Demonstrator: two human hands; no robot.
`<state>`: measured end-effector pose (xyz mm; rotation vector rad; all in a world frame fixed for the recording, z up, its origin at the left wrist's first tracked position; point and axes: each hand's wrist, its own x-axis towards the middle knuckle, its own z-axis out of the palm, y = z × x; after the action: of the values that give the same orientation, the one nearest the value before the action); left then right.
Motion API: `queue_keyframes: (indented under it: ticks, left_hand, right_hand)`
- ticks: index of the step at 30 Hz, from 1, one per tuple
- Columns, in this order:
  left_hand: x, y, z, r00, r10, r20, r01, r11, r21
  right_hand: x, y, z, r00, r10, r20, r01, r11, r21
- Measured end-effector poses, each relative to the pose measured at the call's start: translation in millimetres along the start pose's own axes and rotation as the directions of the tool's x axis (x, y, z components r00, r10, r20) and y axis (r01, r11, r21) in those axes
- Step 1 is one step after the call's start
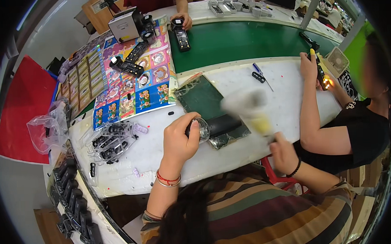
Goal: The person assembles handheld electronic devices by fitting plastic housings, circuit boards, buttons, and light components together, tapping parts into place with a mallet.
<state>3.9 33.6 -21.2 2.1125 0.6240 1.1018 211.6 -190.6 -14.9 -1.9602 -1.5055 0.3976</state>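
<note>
My left hand [181, 138] is closed round the ring-shaped, ribbed end of a black cylindrical device [225, 124]. The device lies on its side over a dark green mat [198, 95] with taped edges. My right hand [285, 155] grips the handle of a mallet [243, 103]. Its pale head and yellowish neck are smeared by motion, above and to the right of the device. Whether the head touches the device cannot be told. Beyond the mat, a screwdriver [263, 75] with a blue handle lies beside a small black part [258, 77].
Clear plastic trays of black parts [113, 141] sit left of my left hand. Printed sheets [135, 87] carry black devices and a white box [125, 25]. A green conveyor belt [240, 39] runs behind. Co-workers sit opposite and at right; black devices [77, 201] line the lower left.
</note>
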Motion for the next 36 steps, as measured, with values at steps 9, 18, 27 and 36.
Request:
queue_keyframes:
  ticks: [9,18,27,36]
  left_hand:
    - [-6,-2,-3,0.999,-0.030,-0.016,0.030,1.000,-0.003]
    - [-6,-8,-1,0.986,-0.167,0.013,0.167,0.985,0.045]
    - [-5,-1,4,0.998,-0.059,0.024,0.059,0.998,-0.008]
    - [-3,-2,3,0.997,-0.068,-0.037,0.070,0.996,0.056]
  right_hand:
    - [-6,-16,-5,0.998,-0.003,-0.058,0.009,0.994,0.111]
    - [-6,-6,8,0.996,0.007,-0.088,-0.011,0.999,-0.053]
    - [-16,-2,-12,0.988,-0.011,-0.156,-0.002,0.996,-0.084]
    - [-18,49,2,0.968,0.121,-0.222,-0.162,0.971,-0.178]
